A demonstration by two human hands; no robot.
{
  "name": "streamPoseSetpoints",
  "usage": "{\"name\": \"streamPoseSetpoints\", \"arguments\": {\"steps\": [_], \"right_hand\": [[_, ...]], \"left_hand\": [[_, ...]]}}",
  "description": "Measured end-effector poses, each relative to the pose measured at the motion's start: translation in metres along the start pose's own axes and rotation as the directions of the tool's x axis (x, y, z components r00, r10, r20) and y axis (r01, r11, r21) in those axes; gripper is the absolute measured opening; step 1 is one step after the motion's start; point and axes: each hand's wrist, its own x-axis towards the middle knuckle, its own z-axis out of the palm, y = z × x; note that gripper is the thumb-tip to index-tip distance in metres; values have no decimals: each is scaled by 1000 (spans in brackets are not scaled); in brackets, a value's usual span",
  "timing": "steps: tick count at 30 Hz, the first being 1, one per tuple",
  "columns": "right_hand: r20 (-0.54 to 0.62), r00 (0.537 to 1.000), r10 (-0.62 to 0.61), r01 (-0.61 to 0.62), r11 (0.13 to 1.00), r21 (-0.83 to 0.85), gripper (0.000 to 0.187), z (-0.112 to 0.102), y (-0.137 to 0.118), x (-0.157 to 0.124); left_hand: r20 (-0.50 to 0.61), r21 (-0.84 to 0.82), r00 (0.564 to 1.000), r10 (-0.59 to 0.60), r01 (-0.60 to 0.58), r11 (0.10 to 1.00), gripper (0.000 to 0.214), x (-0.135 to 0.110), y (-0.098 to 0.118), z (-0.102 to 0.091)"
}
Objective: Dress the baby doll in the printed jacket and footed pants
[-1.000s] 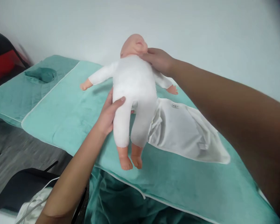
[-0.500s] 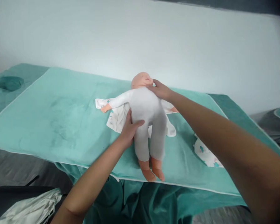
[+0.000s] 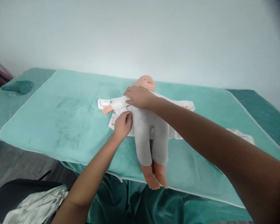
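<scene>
Pale, bare wall [image 3: 154,37] is seen behind a bed whose top is covered by a light teal towel [image 3: 60,124] with white piping. A baby doll [image 3: 149,133] in a white bodysuit is laid on its back near the middle of the towel, head toward the far edge and bare feet reaching just past the near edge. A white printed garment [image 3: 177,134] is spread open beneath the doll, its sleeves stretched out under the doll's arms toward the bed's left and right ends.

The left hand [image 3: 122,125] is placed just beside the doll's waist, on the side toward the bed's left end. Its fingers [image 3: 128,115] are bunched together and closed on the garment's edge under the doll's arm. The right hand [image 3: 138,97] is laid flat across the doll's upper chest and shoulder, fingers extended and resting side by side, nothing gripped.

A folded teal cloth [image 3: 18,86] is seen at the far left corner of the bed. A darker teal sheet [image 3: 259,112] covers the right end, and a small white cloth [image 3: 242,135] lies near the towel's right edge. Below the near left corner, a dark chair [image 3: 16,193] holds a silvery cloth [image 3: 35,205].
</scene>
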Motion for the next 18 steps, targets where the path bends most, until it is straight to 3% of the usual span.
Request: {"name": "streamPoseSetpoints", "arguments": {"steps": [2, 7, 10, 13, 15, 18], "right_hand": [[146, 988, -60, 71, 995, -71, 35, 7, -14, 20], [327, 943, 51, -72, 996, 51, 42, 6, -15, 37], [220, 969, 111, -142, 981, 130, 44, -3, -1, 26], [125, 977, 174, -195, 963, 185, 47, -3, 15, 12], [132, 968, 215, -234, 962, 143, 47, 1, 24, 5], [111, 954, 277, -287, 954, 86, 50, 9, 30, -1]], "left_hand": [[12, 88, 997, 81, -81, 993, 25, -6, -6, -1], [32, 85, 993, 117, -119, 989, 24, -18, -11, -15], [-38, 111, 989, 145, -140, 984, 25, -10, -13, -28], [-112, 283, 987, 111, -75, 956, 21, 16, -17, -33], [-76, 401, 995, 64, -28, 916, 17, 38, -19, -30], [-26, 505, 1000, 18, -2, 863, 28, 64, -22, -21]]}}
